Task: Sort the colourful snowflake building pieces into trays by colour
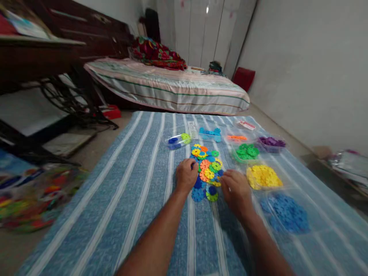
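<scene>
Fingers of your left hand (186, 175) curl down loosely on the left edge of the mixed pile of discs (207, 168); whether they pinch one, you cannot tell. Your right hand (236, 188) rests at the pile's lower right, fingers bent, grip hidden. Pile lies mid-way on the striped blue cloth (138, 184). Sorted so far, as judged: green heap (246, 151), yellow heap (263, 176), blue heap (286, 212), purple heap (271, 142). Mixed pile not yet sorted.
</scene>
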{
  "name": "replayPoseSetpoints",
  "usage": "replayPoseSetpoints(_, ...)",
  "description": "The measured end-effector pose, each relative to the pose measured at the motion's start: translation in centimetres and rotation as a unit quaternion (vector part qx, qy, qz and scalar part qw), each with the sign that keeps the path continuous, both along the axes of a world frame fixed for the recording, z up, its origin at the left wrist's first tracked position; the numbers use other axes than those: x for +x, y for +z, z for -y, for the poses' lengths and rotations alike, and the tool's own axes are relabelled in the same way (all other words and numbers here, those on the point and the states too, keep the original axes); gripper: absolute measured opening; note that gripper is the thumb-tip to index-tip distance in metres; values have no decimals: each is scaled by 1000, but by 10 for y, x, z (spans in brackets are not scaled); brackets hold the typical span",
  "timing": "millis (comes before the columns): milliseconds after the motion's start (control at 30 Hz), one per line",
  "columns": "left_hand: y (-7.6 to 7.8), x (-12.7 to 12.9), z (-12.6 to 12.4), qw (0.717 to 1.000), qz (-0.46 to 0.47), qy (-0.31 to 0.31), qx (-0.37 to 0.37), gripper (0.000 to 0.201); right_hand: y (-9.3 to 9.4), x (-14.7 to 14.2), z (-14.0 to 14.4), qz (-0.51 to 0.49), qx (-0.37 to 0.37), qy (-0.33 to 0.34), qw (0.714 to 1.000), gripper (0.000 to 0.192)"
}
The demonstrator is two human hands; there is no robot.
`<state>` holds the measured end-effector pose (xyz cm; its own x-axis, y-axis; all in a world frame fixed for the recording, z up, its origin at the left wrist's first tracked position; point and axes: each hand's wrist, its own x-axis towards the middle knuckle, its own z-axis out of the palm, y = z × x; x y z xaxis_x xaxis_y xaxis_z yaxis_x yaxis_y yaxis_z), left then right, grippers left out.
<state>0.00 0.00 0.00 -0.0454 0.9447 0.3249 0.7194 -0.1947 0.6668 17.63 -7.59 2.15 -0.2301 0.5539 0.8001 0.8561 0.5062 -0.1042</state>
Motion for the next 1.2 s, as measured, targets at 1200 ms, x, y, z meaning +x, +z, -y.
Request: replayPoseSetpoints(1200,-3,0,-1,999,17,1,27,14,7,-22,12,99,-401,-62,909,16)
